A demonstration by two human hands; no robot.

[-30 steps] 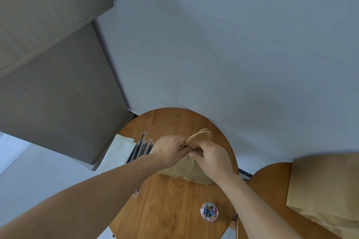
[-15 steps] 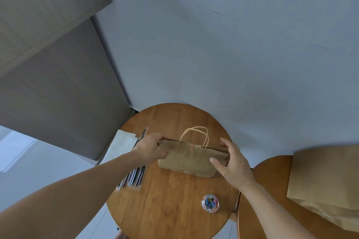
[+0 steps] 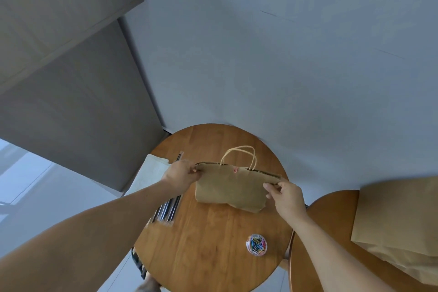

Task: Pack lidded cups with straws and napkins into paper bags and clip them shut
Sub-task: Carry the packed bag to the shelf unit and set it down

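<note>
A brown paper bag [image 3: 231, 188] with twine handles stands on the round wooden table [image 3: 203, 244]. A pink paper clip [image 3: 235, 169] sits on its closed top edge. My left hand [image 3: 181, 175] pinches the bag's upper left corner. My right hand [image 3: 285, 195] pinches the upper right corner. What is inside the bag is hidden. Wrapped straws [image 3: 167, 208] lie to the left, partly under my left forearm, beside white napkins [image 3: 151, 175].
A round clear tub of coloured paper clips [image 3: 256, 244] sits near the table's front right. A second wooden table [image 3: 320, 232] at the right carries a stack of flat paper bags [image 3: 398, 225]. A pale wall rises behind; grey cabinets stand at the left.
My hands left the middle of the bag's top, where they were together at the handles, and spread to its two upper corners. The clip now shows on the top edge.
</note>
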